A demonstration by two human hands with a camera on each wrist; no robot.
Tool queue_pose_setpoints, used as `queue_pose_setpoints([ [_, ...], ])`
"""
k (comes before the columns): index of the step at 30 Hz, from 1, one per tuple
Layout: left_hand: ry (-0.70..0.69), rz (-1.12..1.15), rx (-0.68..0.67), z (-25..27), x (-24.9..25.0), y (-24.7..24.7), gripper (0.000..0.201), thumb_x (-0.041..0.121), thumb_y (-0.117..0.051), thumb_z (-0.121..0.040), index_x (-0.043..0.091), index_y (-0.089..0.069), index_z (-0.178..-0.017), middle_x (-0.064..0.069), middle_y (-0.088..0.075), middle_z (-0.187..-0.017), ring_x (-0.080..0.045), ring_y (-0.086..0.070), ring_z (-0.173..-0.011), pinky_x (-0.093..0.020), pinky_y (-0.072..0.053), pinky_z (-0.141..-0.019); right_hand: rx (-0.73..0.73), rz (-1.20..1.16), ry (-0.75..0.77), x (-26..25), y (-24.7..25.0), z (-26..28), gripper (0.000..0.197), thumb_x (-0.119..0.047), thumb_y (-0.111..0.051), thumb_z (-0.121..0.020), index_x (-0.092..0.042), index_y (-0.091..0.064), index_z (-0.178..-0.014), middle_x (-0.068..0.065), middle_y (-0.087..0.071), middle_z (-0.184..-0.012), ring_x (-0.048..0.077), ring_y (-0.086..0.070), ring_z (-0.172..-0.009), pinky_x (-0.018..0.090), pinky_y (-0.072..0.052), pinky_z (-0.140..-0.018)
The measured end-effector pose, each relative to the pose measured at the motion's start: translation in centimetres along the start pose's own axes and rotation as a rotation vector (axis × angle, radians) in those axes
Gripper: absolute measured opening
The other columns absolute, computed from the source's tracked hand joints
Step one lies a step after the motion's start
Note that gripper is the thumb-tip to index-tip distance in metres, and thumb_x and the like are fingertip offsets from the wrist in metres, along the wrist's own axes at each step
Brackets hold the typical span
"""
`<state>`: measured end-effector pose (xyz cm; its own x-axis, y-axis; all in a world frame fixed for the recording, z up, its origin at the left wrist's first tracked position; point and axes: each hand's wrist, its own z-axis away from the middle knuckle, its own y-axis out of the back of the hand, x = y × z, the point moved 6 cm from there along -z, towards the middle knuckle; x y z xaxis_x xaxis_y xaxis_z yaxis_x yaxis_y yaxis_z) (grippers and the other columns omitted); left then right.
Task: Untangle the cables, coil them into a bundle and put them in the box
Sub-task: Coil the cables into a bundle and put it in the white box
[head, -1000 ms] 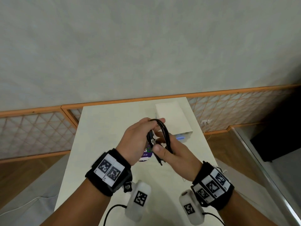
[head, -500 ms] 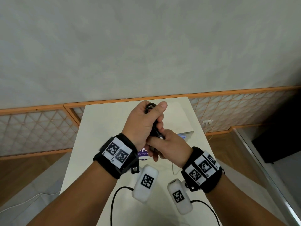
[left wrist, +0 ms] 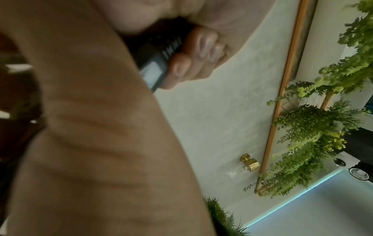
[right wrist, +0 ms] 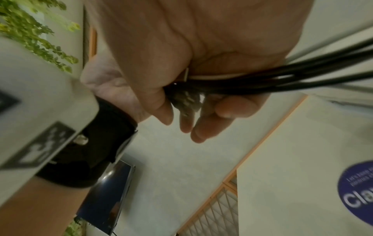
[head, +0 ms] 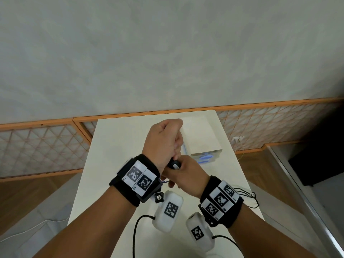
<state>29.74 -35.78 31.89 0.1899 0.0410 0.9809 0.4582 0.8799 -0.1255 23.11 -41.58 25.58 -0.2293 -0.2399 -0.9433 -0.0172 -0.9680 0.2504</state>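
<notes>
Bundle of thin black cables [right wrist: 282,83]: held above the middle of the cream rectangular counter [head: 115,146], left hand [head: 163,142] fisted around it, right hand [head: 188,175] just below with fingers [left wrist: 179,68] clamped on a black plug end [head: 174,164]. White cardboard box [head: 201,136]: far right corner, partly hidden behind the left hand. Round purple sticker [right wrist: 357,196]: flat on the counter.
</notes>
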Motion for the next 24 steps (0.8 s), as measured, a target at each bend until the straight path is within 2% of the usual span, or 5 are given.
queue_pose_setpoints([
  [6, 0.026, 0.04, 0.024, 0.2, -0.9, 0.4, 0.041, 0.039, -0.055, -0.101, 0.014, -0.045, -0.069, -0.004, -0.044, -0.055, -0.022, -0.04, -0.044, -0.033, -0.043, -0.054, 0.028, 0.015, 0.011, 1.4, -0.7, -0.1, 0.036, -0.027, -0.063, -0.092, -0.022, -0.057, -0.057, 0.002, -0.051, -0.055, 0.015, -0.044, -0.051, 0.031, -0.035, -0.057],
  [11, 0.012, -0.115, -0.121, 0.4, -3.0, 1.4, 0.077, 0.077, -0.071, -0.072, 0.022, -0.062, -0.125, -0.002, -0.076, -0.118, -0.012, -0.072, -0.113, -0.037, -0.056, -0.099, 0.115, 0.015, 0.086, 0.6, 0.9, -0.4, 0.043, -0.017, -0.061, -0.097, -0.03, -0.05, -0.057, -0.013, -0.049, -0.052, 0.009, -0.042, -0.049, 0.026, -0.036, -0.055],
  [15, -0.069, -0.481, -0.211, 1.4, -3.8, 0.7, 0.03, 0.052, -0.06, -0.099, 0.029, -0.076, -0.107, 0.002, -0.077, -0.113, -0.009, -0.071, -0.106, -0.034, -0.058, -0.094, 0.114, 0.147, 0.22, -0.3, 1.3, -0.8, 0.031, 0.0, -0.056, -0.09, -0.03, -0.057, -0.087, -0.001, -0.067, -0.073, 0.006, -0.068, -0.069, 0.033, -0.058, -0.061],
  [19, -0.097, -0.222, -0.086, 1.2, -3.1, 1.1, 0.042, 0.041, -0.048, -0.108, 0.018, -0.073, -0.083, 0.004, -0.081, -0.092, -0.009, -0.075, -0.103, -0.025, -0.051, -0.096, 0.018, 0.212, 0.203, 0.8, 0.8, -0.7, 0.019, -0.025, -0.069, -0.087, -0.029, -0.059, -0.103, -0.001, -0.071, -0.083, 0.013, -0.069, -0.076, 0.037, -0.059, -0.069],
  [24, -0.097, 0.099, 0.123, 0.5, -1.7, 4.2, 0.041, 0.04, -0.05, -0.107, 0.016, -0.049, -0.074, 0.0, -0.047, -0.057, -0.021, -0.053, -0.053, -0.037, -0.051, -0.065, -0.154, 0.537, 0.096, 3.6, 3.6, 0.5, 0.038, -0.046, -0.062, -0.099, -0.025, -0.046, -0.072, -0.007, -0.044, -0.062, 0.006, -0.042, -0.053, 0.023, -0.033, -0.056],
])
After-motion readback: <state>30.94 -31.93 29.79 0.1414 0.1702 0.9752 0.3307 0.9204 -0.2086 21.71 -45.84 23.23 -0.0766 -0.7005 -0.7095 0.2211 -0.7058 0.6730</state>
